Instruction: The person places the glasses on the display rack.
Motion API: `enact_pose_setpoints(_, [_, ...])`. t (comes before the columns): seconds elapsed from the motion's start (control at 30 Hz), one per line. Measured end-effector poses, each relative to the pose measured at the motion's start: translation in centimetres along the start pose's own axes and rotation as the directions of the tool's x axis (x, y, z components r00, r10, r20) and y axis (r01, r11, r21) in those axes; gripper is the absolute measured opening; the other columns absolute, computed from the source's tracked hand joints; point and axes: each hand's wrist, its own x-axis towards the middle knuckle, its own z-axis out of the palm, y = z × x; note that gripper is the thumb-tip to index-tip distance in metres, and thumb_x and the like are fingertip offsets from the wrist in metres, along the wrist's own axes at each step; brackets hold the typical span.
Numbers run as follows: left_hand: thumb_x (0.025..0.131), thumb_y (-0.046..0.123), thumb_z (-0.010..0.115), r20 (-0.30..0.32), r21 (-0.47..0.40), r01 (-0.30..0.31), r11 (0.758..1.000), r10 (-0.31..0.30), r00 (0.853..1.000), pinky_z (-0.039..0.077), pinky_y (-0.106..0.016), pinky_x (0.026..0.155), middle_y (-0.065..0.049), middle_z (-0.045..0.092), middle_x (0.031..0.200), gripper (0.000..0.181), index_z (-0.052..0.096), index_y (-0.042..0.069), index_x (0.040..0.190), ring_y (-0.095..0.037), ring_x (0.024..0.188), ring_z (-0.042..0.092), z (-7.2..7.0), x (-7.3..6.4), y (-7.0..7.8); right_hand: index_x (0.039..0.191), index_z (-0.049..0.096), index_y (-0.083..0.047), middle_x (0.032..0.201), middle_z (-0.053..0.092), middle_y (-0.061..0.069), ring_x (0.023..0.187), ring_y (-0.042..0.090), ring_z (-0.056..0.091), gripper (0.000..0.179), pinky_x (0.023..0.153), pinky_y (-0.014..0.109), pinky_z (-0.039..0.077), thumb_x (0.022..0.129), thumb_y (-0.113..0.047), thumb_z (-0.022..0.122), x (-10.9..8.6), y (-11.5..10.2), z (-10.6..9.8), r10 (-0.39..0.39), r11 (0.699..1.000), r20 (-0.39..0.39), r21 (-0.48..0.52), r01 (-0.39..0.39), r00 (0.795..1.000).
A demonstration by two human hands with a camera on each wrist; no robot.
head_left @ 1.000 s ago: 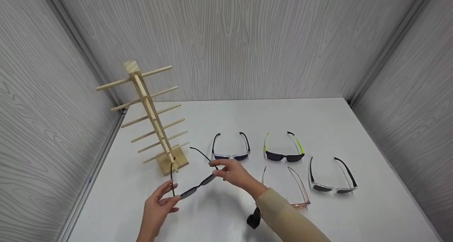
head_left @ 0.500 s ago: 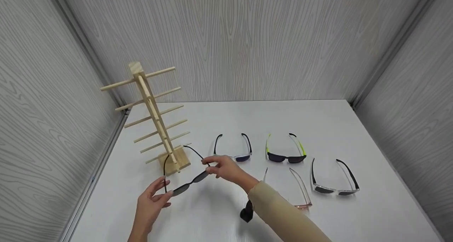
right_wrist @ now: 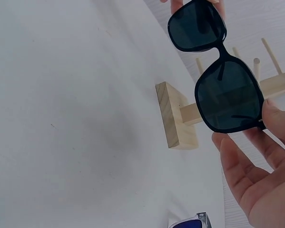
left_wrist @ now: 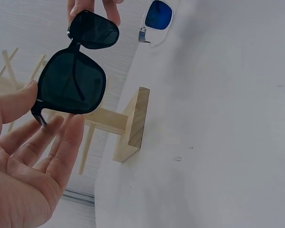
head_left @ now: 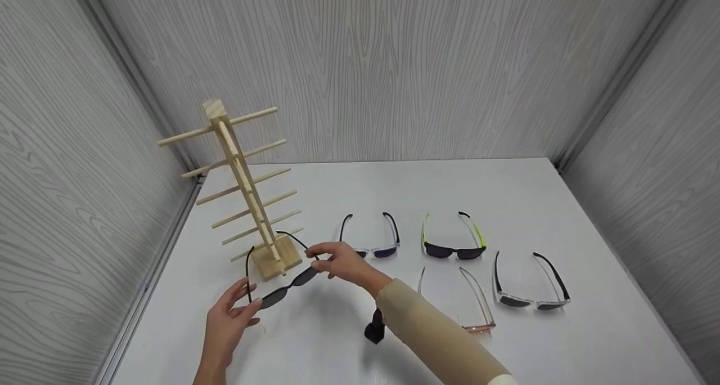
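Both hands hold one pair of black sunglasses (head_left: 274,298) with dark lenses, raised over the table and tilted, its temples unfolded toward the rack. My left hand (head_left: 226,316) pinches the frame at its left hinge between thumb and fingers. At the opposite hinge, my right hand (head_left: 339,263) pinches the other corner. Just behind the sunglasses stands a wooden display rack (head_left: 243,177) with a square base and several pairs of pegs, all bare. In the left wrist view, the sunglasses' lenses (left_wrist: 72,81) overlap the rack's post.
Blue-lensed sunglasses (head_left: 385,253) lie right of the rack. Further right are black-and-yellow sunglasses (head_left: 453,252), pink clear-framed glasses (head_left: 479,328) and clear-framed sunglasses with black temples (head_left: 532,303). Grey wood-grain walls (head_left: 365,70) enclose the white table (head_left: 315,351). A black device hangs under the right wrist.
Both hands have carried the black sunglasses leftward, closer in front of the rack's base. The hold at both hinges stays the same. The view has shifted slightly.
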Motion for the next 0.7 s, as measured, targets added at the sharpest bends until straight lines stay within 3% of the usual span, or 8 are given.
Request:
enact_pose_setpoints(0.33, [0.085, 0.022, 0.07, -0.003, 0.022, -0.039, 0.999, 0.039, 0.999, 0.054, -0.029, 0.069, -0.013, 0.05, 0.132, 0.059, 0.044, 0.012, 0.136, -0.013, 0.089, 0.062, -0.6, 1.2, 0.1, 0.119, 0.063, -0.016, 0.116, 0.06, -0.002, 0.084, 0.013, 0.062, 0.028, 0.063, 0.033, 0.052, 0.091, -0.014, 0.061, 1.4, 0.3, 0.7, -0.028, 1.0, -0.045, 0.012, 0.028, 0.999])
enact_pose_setpoints(0.57, [0.088, 0.017, 0.066, -0.058, 0.017, -0.097, 0.995, 0.098, 0.994, 0.054, -0.027, 0.067, -0.01, 0.051, 0.131, 0.051, 0.045, 0.012, 0.135, -0.013, 0.085, 0.059, -0.5, 1.9, 0.1, 0.117, 0.064, -0.015, 0.114, 0.062, -0.001, 0.089, 0.022, 0.063, 0.027, 0.061, 0.029, 0.051, 0.09, -0.016, 0.062, 2.6, -0.2, 1.0, -0.041, 0.999, -0.104, 0.026, 0.044, 0.994])
enact_pose_setpoints(0.7, [0.089, 0.02, 0.065, -0.085, 0.019, -0.138, 0.99, 0.139, 0.987, 0.054, -0.026, 0.066, -0.009, 0.052, 0.131, 0.05, 0.046, 0.012, 0.134, -0.015, 0.085, 0.058, -0.4, 2.4, -0.2, 0.115, 0.064, -0.013, 0.112, 0.062, -0.001, 0.084, 0.019, 0.063, 0.025, 0.059, 0.027, 0.05, 0.09, -0.015, 0.063, 3.2, -0.1, 1.5, -0.043, 0.999, -0.158, 0.019, 0.046, 0.987])
